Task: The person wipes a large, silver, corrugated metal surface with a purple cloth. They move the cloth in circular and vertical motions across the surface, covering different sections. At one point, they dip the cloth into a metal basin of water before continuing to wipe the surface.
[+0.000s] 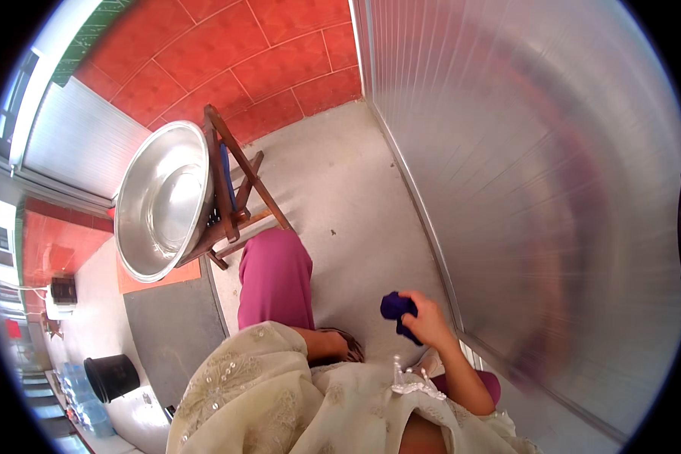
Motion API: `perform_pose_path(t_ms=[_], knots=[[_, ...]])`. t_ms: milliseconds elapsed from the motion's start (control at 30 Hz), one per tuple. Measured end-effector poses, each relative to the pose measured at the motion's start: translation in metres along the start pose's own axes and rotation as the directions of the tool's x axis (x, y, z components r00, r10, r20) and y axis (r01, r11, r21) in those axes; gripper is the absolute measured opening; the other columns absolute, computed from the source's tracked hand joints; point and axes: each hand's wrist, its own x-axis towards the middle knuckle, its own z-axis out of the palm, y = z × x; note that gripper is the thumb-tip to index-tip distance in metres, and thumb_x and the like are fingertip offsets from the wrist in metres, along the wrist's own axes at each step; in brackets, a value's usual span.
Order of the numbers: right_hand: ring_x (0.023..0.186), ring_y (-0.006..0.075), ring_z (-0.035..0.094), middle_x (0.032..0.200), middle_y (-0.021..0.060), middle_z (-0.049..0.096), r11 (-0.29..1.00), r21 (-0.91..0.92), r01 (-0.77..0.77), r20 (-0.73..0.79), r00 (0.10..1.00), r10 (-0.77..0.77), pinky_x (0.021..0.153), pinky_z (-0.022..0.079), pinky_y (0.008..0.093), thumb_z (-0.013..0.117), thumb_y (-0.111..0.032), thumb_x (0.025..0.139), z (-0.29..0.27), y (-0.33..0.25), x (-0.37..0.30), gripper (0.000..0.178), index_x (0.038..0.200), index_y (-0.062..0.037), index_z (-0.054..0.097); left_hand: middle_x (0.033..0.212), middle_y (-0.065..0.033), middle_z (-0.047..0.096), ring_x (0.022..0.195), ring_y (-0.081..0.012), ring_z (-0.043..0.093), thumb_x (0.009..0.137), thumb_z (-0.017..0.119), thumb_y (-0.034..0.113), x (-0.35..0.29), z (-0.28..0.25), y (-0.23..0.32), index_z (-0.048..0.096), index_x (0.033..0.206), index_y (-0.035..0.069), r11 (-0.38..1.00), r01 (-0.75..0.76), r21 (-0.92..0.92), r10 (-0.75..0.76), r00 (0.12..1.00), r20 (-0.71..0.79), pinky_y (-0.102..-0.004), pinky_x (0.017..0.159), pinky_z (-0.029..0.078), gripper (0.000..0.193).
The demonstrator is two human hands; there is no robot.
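My right hand (429,324) is closed around a small dark purple-blue crumpled cloth (397,306), held above the floor close to the ridged translucent panel. Part of the cloth sticks out past the fingertips toward the left and below. From the beige sleeve my left hand (339,346) reaches down beside my knee, next to a dark striped sandal (349,344); its fingers are hard to make out. A white beaded trim (416,384) stands up from the front of my embroidered beige dress (242,378).
A large shiny metal basin (163,200) rests on a wooden folding chair (234,181) ahead on the left. The tall translucent panel (492,189) closes off the right side. Red tiled wall (242,60) lies beyond. A black bucket (112,377) and blue water bottles (89,408) stand far left.
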Motion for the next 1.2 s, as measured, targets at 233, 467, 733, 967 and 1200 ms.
perform_pose_path(t_ms=[233, 467, 733, 967, 1200], knots=[[0.090, 0.0328, 0.063, 0.097, 0.0208, 0.064, 0.980, -0.167, 0.105, -0.158, 0.979, -0.131, 0.079, 0.049, 0.0365, 0.058, -0.002, 0.068, -0.002, 0.003, 0.043, 0.040, 0.108, -0.0016, 0.058, 0.109, -0.0098, 0.064, 0.100, -0.0304, 0.060, 0.082, 0.055, 0.046, -0.028, 0.002, -0.027, 0.063, 0.114, 0.015, 0.995, 0.023, 0.099, -0.013, 0.995, -0.100, -0.0420, 0.085, 0.047, 0.046], [0.078, 0.0188, 0.064, 0.090, 0.0112, 0.065, 0.992, 0.087, -0.086, -0.102, 0.990, 0.095, 0.070, 0.052, 0.0306, 0.061, 0.000, 0.068, 0.004, -0.001, 0.040, 0.039, 0.106, -0.0001, 0.059, 0.104, -0.0165, 0.064, 0.091, -0.0258, 0.066, 0.094, 0.050, 0.020, -0.253, 0.055, -0.046, 0.056, 0.106, 0.000, -0.382, -0.754, -0.534, 0.078, 0.549, -0.832, -0.0378, 0.078, 0.055, 0.024], [0.099, 0.0213, 0.060, 0.110, 0.0128, 0.060, 0.751, 0.660, -0.015, 0.189, 0.971, -0.147, 0.085, 0.050, 0.0326, 0.067, -0.010, 0.072, 0.035, -0.138, 0.036, 0.053, 0.121, 0.0026, 0.050, 0.117, -0.0168, 0.055, 0.109, -0.0282, 0.054, 0.093, 0.047, 0.032, -0.315, 0.276, -0.254, 0.054, 0.111, -0.001, -0.234, -0.886, 0.401, -0.960, 0.145, -0.239, -0.0429, 0.091, 0.047, 0.038], [0.115, 0.0283, 0.051, 0.132, 0.0226, 0.045, 0.888, 0.453, -0.081, 0.307, 0.949, -0.070, 0.094, 0.043, 0.0351, 0.069, -0.008, 0.073, 0.189, -0.204, 0.151, 0.077, 0.140, 0.0017, 0.031, 0.109, -0.0072, 0.062, 0.100, -0.0223, 0.060, 0.091, 0.049, 0.037, -0.337, 0.290, -0.381, 0.055, 0.114, 0.005, -0.154, -0.987, 0.050, -0.963, 0.138, -0.232, -0.0367, 0.080, 0.054, 0.039], [0.104, 0.0260, 0.057, 0.124, 0.0204, 0.051, 0.855, 0.497, -0.147, 0.318, 0.948, -0.022, 0.085, 0.048, 0.0336, 0.062, -0.003, 0.073, 0.213, -0.204, 0.187, 0.072, 0.139, 0.0003, 0.034, 0.062, -0.0006, 0.055, 0.044, -0.0112, 0.045, 0.092, 0.048, 0.031, -0.325, 0.258, -0.363, 0.057, 0.083, 0.008, -0.159, -0.962, 0.222, -0.982, 0.131, -0.135, -0.0266, 0.039, 0.042, 0.025]])
